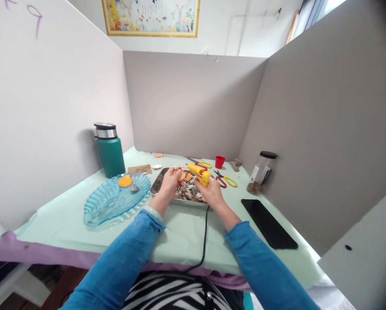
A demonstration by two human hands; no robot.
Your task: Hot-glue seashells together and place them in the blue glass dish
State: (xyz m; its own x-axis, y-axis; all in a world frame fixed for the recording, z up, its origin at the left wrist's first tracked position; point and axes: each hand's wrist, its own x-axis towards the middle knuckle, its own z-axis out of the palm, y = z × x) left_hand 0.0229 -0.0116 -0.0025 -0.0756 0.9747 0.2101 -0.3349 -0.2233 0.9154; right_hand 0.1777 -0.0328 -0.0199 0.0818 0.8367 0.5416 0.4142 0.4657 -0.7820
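Note:
My right hand is wrapped round a yellow hot glue gun, its nozzle pointing up and left. From its handle a black cord runs down over the table edge. My left hand pinches an orange seashell close to the nozzle; whether they touch I cannot tell. Both hands are above a metal tray heaped with small shells and stones. Part of the tray is hidden behind my hands.
A blue shell-shaped dish holds an orange shell and a grey one. Behind it stands a green bottle. Scissors, a red cup, a clear jar and a black phone-like slab are at the right. Grey panels enclose the table.

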